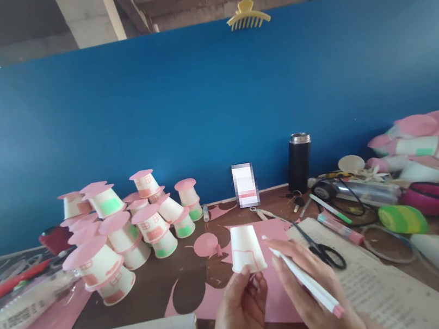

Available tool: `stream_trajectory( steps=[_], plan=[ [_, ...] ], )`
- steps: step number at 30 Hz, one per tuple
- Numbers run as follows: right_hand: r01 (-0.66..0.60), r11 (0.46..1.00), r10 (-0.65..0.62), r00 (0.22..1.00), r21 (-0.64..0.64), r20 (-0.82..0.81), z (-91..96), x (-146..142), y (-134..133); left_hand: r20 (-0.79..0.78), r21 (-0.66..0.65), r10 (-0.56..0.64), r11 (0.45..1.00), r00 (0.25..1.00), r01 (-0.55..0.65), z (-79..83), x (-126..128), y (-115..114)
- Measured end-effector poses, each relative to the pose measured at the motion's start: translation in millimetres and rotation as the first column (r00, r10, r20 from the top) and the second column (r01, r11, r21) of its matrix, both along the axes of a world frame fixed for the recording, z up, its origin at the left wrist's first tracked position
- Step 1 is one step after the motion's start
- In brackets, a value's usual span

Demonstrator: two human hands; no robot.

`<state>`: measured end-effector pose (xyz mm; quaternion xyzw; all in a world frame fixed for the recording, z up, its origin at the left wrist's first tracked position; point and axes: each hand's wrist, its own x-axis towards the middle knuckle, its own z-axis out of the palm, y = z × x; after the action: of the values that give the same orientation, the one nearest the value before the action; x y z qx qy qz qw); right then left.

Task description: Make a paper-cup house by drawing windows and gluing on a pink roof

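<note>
An upside-down white paper cup point(244, 242) is held up in front of me, pinched at its wide rim by my left hand point(241, 309). A thin pink outline like a door is drawn on the lower part of its side. My right hand point(315, 293), just right of the cup, grips a white marker point(308, 277) with a pink end; its tip points toward the cup but stands apart from it. Beneath both hands lies a cut sheet of pink paper point(281, 301). A pink paper disc point(205, 244) rests on the table behind and left of the cup.
Decorated paper cups with pink tops point(117, 224) are stacked at left, and more cups point(426, 142) pile up at right. Black-handled scissors point(326, 254) lie on a printed page point(374, 279). A dark bottle point(300, 163) stands before the blue partition point(194, 102).
</note>
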<state>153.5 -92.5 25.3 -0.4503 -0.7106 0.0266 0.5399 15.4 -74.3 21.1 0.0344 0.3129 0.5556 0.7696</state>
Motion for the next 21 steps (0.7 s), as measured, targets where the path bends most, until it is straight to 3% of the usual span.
stream_trajectory(
  steps=[9, 16, 21],
  plan=[
    [-0.133, 0.991, 0.131, 0.989, 0.022, 0.063, 9.7, -1.7, -3.1, 0.014, 0.017, -0.018, 1.0, 1.0, 0.018, -3.4, -1.9, 0.3],
    [-0.07, 0.997, 0.073, 0.995, 0.033, -0.07, 5.7, -3.6, -1.8, 0.013, 0.012, 0.003, 1.0, 1.0, -0.003, -3.3, -3.5, -0.2],
    [-0.019, 0.999, 0.021, 0.999, 0.045, -0.05, 3.4, -4.8, -1.6, 0.001, 0.034, -0.007, 0.999, 1.0, 0.007, -2.3, -3.1, -1.0]
  ],
)
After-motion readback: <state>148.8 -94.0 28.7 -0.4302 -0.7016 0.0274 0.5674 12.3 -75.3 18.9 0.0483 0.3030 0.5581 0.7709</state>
